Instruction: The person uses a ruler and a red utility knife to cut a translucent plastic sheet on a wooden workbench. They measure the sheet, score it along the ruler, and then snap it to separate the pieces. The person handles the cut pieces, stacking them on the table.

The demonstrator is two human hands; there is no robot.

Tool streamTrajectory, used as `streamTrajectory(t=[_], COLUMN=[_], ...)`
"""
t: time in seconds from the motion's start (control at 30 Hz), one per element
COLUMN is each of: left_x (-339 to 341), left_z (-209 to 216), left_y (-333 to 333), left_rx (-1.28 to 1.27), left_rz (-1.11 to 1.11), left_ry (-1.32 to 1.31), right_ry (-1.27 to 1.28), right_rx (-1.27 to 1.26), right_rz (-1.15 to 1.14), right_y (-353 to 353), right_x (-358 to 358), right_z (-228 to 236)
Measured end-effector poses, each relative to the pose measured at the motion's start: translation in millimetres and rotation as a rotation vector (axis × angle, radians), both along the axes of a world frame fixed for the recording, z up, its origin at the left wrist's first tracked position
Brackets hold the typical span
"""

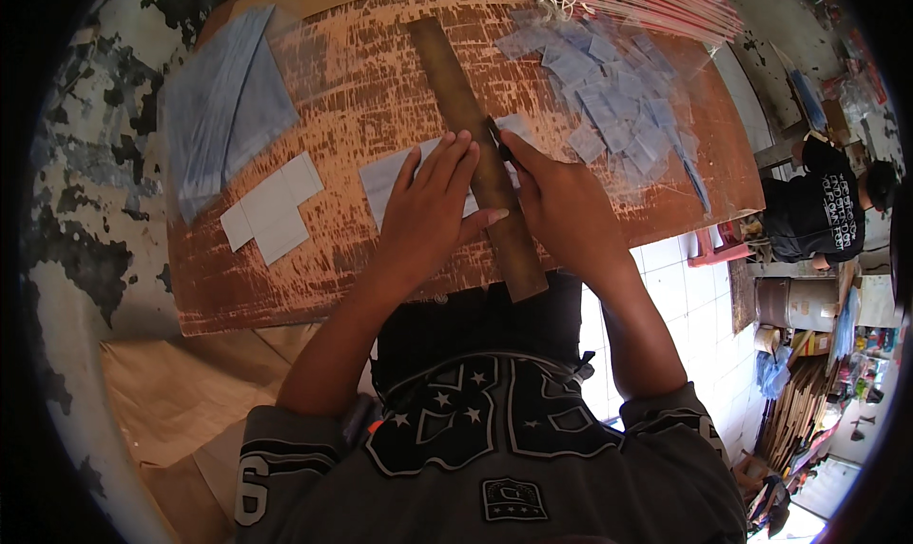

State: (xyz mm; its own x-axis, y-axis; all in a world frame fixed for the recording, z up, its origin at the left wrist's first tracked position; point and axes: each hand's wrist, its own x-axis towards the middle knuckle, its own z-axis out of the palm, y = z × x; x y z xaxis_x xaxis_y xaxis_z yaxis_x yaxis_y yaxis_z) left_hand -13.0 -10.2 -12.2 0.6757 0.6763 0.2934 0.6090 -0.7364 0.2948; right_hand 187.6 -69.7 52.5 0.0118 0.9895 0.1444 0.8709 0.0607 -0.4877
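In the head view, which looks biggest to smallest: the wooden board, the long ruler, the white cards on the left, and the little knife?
1. Wooden board, by far the largest.
2. Ruler, long and narrow.
3. White cards, a small cluster; close to the ruler in area, so that order is unsure.
4. Knife, mostly hidden by the right hand.

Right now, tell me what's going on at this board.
A person presses the left hand flat on a long wooden ruler laid over a pale sheet on the worn board. The right hand holds a dark cutter against the ruler's edge. Cut clear pieces lie piled at the right, white squares at the left.
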Motion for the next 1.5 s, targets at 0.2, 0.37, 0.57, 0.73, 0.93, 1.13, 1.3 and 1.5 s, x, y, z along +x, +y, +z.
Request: streamTrajectory(t=[0.2,0.37,0.57,0.73,0.93,1.13,1.3,1.5], left_x=[-1.3,-1.0,-0.9,-2.3,-1.3,0.3,-0.8,-0.5], left_z=[-2.0,-0.3,-5.0,0.0,5.3,10.5,9.5,11.9], left_y=[-0.4,-0.9,2.3,3.4,0.8,-2.4,-0.9,-0.7], left_rx=[0.007,-0.005,0.001,-0.022,-0.031,-0.023,-0.034,-0.058], left_rz=[0.016,-0.003,0.008,-0.008,-0.012,0.007,0.000,-0.003], left_ry=[0.008,0.015,0.024,0.013,0.000,0.044,0.033,0.018], right_ry=[-0.099,-0.142,-0.075,0.304,0.585,0.726,0.706,0.644], right_rx=[-0.081,-0.204,-0.202,-0.001,-0.035,-0.167,-0.125,-0.115], right_rz=[-0.004,-0.006,0.000,-0.244,-0.346,-0.451,-0.450,-0.395], right_y=[-24.3,-93.6,-113.7,-107.1,-118.4,-129.7,-131.5,-129.7], right_x=[-9.2,-6.8,-1.1,3.3,-1.4,-25.8,-24.9,-18.4], right_z=[3.2,18.9,21.7,30.2,-22.6,-36.2,-38.4,-40.2])
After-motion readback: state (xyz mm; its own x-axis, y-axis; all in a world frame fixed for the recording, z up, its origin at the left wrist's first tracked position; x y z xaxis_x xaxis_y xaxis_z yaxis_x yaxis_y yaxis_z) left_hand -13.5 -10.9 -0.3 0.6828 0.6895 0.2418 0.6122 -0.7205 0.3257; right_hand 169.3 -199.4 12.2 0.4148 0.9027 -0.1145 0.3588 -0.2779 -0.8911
